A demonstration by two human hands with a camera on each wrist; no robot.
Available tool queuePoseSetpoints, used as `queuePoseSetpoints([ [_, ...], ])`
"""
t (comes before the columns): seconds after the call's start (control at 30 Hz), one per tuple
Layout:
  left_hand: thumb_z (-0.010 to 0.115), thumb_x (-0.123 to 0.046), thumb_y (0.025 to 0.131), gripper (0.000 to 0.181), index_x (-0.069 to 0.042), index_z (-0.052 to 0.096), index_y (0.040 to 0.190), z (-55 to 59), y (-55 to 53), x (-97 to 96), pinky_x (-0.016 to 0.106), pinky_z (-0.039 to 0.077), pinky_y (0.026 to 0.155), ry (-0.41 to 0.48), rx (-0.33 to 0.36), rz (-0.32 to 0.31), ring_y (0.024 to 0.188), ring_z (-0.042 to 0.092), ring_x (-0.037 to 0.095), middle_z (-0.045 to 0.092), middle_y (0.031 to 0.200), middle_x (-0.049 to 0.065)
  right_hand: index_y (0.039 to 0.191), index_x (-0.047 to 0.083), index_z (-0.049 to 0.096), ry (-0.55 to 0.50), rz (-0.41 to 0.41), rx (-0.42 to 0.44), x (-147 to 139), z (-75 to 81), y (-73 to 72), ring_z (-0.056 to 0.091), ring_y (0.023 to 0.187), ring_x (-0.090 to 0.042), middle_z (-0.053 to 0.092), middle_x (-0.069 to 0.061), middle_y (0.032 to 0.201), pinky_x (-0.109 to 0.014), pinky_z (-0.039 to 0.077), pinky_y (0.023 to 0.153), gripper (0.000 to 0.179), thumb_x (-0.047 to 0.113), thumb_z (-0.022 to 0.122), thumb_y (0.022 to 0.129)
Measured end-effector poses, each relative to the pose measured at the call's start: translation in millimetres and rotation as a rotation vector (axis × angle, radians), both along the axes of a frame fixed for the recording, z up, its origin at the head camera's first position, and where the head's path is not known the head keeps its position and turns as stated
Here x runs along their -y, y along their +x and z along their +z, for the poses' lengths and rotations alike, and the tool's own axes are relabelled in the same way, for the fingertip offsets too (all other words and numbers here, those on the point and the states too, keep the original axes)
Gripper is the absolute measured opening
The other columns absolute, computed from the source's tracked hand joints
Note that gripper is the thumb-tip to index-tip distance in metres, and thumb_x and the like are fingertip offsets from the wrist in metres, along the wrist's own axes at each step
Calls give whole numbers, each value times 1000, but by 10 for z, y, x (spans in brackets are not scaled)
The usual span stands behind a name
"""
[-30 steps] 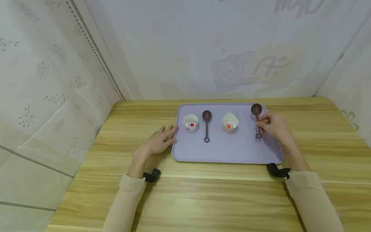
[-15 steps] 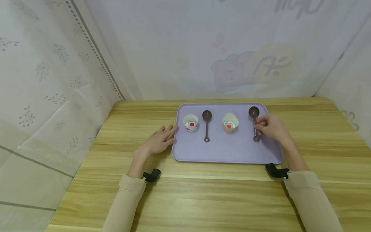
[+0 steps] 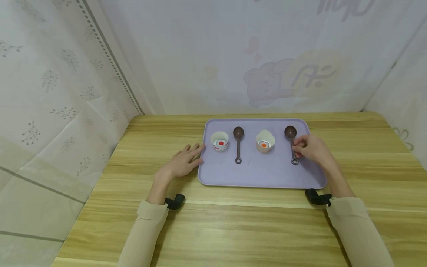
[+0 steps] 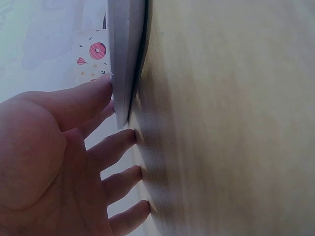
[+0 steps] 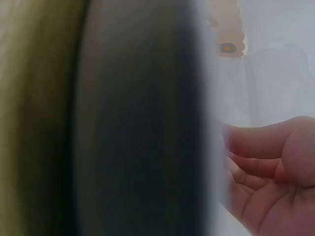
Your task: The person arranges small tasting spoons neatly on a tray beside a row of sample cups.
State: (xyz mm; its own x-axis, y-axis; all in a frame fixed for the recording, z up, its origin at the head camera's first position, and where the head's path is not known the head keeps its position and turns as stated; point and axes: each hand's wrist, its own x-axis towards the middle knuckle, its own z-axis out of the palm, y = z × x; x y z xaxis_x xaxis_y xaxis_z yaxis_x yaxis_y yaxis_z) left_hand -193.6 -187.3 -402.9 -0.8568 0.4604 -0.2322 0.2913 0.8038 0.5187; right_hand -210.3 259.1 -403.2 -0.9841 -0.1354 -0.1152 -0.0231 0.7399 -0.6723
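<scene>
A brown measuring spoon [image 3: 290,132] lies at the right part of the lilac tray [image 3: 253,176], bowl toward the back. My right hand [image 3: 311,148] pinches its handle between thumb and fingers. In the right wrist view the tray's blurred edge hides the spoon, and only part of the right hand [image 5: 266,172] shows. My left hand [image 3: 182,162] rests with spread fingers at the tray's left edge. The left wrist view has the thumb of the left hand [image 4: 64,147] against the tray rim, other fingertips on the table.
On the tray stand a patterned paper cup [image 3: 220,147] with a red-marked piece inside and a peach paper cup [image 3: 264,149] with an orange-marked piece. A second brown measuring spoon [image 3: 238,146] lies between them. A wooden table [image 3: 233,230] extends around the tray; pale curtains [image 3: 200,55] hang behind.
My right hand has moved the right measuring spoon slightly left and toward me, so its bowl sits lower on the tray. The left hand has stayed in place.
</scene>
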Motion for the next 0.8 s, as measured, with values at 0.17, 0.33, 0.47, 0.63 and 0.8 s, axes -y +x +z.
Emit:
queuePoseSetpoints([
  [0.17,46,-31,109,59,-15,25,162,2,2,-3,65,4,119,-2,-2,1,151,4,46,17,166,17,104,-12,63,-12,-11,17,22,0,12,65,61,-12,71,-8,77,-19,48,58,19,4,67,95],
  [0.33,46,-31,109,59,-15,25,162,6,5,-7,65,3,119,0,1,1,151,4,46,17,166,17,104,-14,61,-37,-17,21,26,-4,9,65,60,-12,71,-10,77,-20,49,56,21,3,67,95],
  [0.47,46,-31,109,59,-15,25,162,7,8,-7,65,3,119,0,0,-1,152,4,46,17,166,18,104,-14,61,-45,-27,22,32,-16,9,65,59,-11,71,-12,77,-20,50,54,21,3,67,95],
  [0.63,46,-32,109,59,-15,25,162,4,8,-7,65,4,119,-4,-1,0,152,5,45,17,166,17,105,-14,60,-60,-32,34,27,-33,4,65,59,-10,71,-9,76,-20,51,54,21,3,67,96],
  [0.8,46,-31,109,59,-15,25,162,1,4,-6,64,4,119,-3,-1,1,152,5,45,17,166,17,106,-13,60,-63,-25,41,20,-40,-7,65,59,-10,71,-6,75,-21,52,55,21,4,66,96],
])
